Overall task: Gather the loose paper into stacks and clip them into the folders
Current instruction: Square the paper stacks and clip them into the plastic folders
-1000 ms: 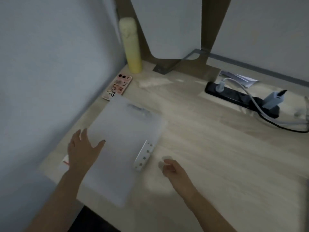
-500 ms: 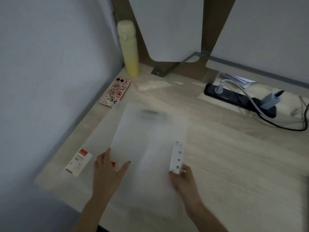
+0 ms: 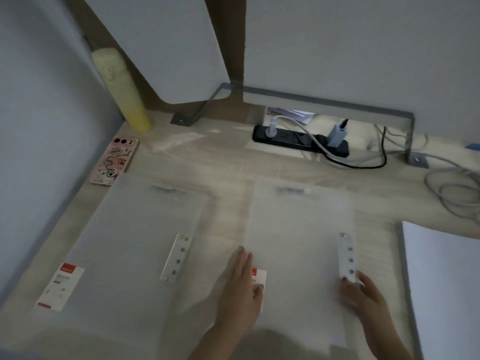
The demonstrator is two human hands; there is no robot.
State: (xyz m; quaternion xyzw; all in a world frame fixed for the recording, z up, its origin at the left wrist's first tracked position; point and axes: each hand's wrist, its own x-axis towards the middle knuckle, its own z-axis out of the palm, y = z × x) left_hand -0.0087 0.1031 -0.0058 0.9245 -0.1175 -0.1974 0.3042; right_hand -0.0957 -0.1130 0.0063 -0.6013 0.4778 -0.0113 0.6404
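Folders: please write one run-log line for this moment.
folders: two, side by side | hands: left hand, right hand flat on right folder | paper: unclipped

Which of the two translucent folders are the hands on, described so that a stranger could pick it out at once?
Start at the black power strip at the back of the wooden desk. The folder lies straight in front of it, towards the person. Unlike the other folder near the pink phone, it has the left hand and right hand on it.
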